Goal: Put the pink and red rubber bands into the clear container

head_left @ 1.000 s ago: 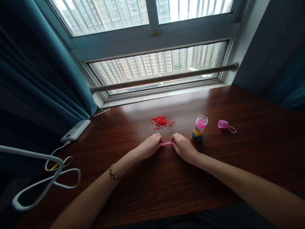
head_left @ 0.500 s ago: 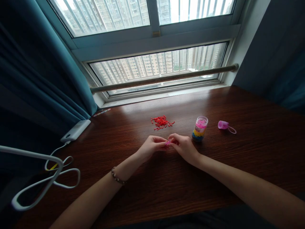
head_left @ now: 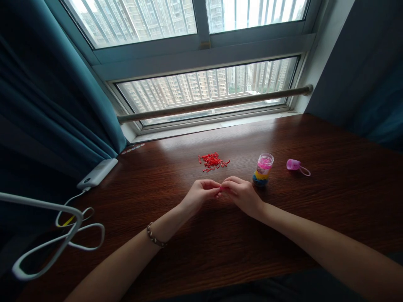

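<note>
Head view looks down on a dark wooden bench (head_left: 220, 251) set against a window (head_left: 201, 90), so daylight falls across the work from the front. A teal curtain (head_left: 53, 96) hangs at the far left, and below it a white power bank (head_left: 97, 173) lies near the bench's back corner with its cable (head_left: 78, 218) looping toward the near left edge, well apart from the hands. Both forearms rest low on the wood, which steadies the wrists for fine work, and the left wrist wears a beaded bracelet (head_left: 153, 238). The left hand (head_left: 201, 193) and right hand (head_left: 241, 193) meet at mid-bench, fingertips touching. The fingers of each hand are curled nearly closed in a pinch, and between them sits a small pink band (head_left: 222, 189), mostly hidden; only a sliver of pink shows, so its shape cannot be told. It is held just above the wood, between the two thumbs and forefingers. A clear jar (head_left: 262, 169) of coloured bands, stacked in layers, stands upright and open just beyond the right hand, close enough to reach without shifting the arm. Its pink lid (head_left: 296, 165) with a loop lies on its side farther right. A loose pile of red bands (head_left: 213, 161) lies just beyond the hands, spread flat rather than heaped, near the left fingertips.
</note>
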`<action>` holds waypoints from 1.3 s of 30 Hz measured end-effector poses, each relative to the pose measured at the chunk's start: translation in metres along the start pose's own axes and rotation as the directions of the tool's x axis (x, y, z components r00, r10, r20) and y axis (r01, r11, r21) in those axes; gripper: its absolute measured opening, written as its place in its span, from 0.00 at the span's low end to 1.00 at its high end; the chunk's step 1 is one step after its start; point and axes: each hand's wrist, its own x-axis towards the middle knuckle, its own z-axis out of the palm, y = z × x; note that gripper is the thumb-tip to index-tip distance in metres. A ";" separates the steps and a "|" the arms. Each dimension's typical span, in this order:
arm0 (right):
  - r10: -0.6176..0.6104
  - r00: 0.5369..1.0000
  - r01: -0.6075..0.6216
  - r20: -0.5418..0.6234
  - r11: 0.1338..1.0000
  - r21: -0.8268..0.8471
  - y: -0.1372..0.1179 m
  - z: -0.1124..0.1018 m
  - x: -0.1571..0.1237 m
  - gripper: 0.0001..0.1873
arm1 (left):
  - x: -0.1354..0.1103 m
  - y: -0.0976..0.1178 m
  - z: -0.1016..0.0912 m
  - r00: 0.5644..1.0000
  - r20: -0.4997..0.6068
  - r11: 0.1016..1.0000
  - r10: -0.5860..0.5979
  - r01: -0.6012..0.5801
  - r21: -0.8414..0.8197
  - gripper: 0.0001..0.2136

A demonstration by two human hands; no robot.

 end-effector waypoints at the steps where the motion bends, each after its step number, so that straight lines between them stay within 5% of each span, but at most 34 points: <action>1: -0.031 0.999 0.031 0.010 1.000 -0.001 0.000 -0.002 0.000 0.08 | 0.000 0.000 0.000 1.000 -0.008 1.000 0.019 -0.019 -0.006 0.09; 8: -0.204 0.979 0.202 0.003 0.969 -0.141 -0.014 -0.016 0.005 0.08 | -0.001 0.001 0.004 0.997 0.013 0.994 0.076 -0.074 -0.086 0.08; 12: -0.238 0.958 0.181 -0.162 0.935 -0.304 -0.040 -0.056 0.015 0.07 | -0.001 0.001 0.004 0.991 0.017 0.989 0.134 -0.132 -0.068 0.08; 15: -0.034 0.938 -0.102 -0.346 0.925 -0.367 -0.055 -0.105 0.024 0.05 | 0.002 -0.003 0.001 0.989 -0.011 0.988 0.150 -0.150 -0.021 0.08; 17: 0.156 0.937 -0.281 -0.312 0.867 -0.410 -0.058 -0.133 0.031 0.05 | 0.006 -0.006 -0.001 0.989 -0.029 0.990 0.144 -0.143 0.017 0.08; 20: 0.340 0.924 -0.379 -0.174 0.762 -0.525 -0.051 -0.155 0.041 0.04 | 0.011 -0.010 -0.005 0.989 -0.071 0.991 0.126 -0.124 0.041 0.08; 24: 0.416 0.909 -0.346 -0.030 0.710 -0.613 -0.041 -0.152 0.049 0.07 | 0.012 -0.012 -0.007 0.983 -0.122 0.990 0.139 -0.137 0.028 0.08; 29: 0.409 0.912 -0.321 -0.037 0.654 -0.685 -0.038 -0.144 0.048 0.08 | 0.009 -0.011 -0.004 0.984 -0.110 0.990 0.137 -0.132 0.050 0.09; 35: 0.325 0.942 -0.215 0.083 0.776 -0.593 -0.036 -0.153 0.041 0.10 | 0.008 -0.010 -0.001 0.986 -0.084 0.987 0.141 -0.133 0.091 0.09; 39: 0.348 0.931 -0.253 0.111 0.833 -0.493 -0.035 -0.156 0.035 0.12 | 0.009 -0.010 -0.001 0.986 -0.084 0.986 0.144 -0.135 0.102 0.09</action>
